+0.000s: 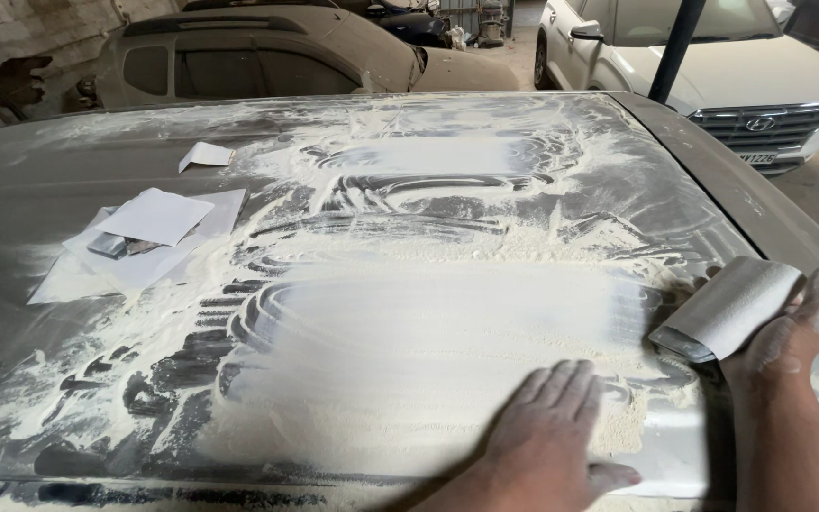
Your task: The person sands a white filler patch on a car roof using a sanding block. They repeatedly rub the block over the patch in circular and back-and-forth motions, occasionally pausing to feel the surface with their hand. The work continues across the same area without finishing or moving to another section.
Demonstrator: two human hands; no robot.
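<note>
Sanding block (727, 308), wrapped in grey abrasive paper: gripped by the right hand (789, 332), fingers closed round it, on the dusty car panel (409, 190). Left hand (547, 427): laid flat and open on the panel, just beside the block. Spare paper sheets (149, 232): well left of both hands.

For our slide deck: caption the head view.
Right hand holds sanding block on dusty car panel; left hand flat.

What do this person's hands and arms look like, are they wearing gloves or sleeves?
No gloves or sleeves show: both hands and the visible forearms are bare. The left hand and right hand are dusted with pale powder, thickest on the fingers. No rings, watch or other markings can be seen.
</note>
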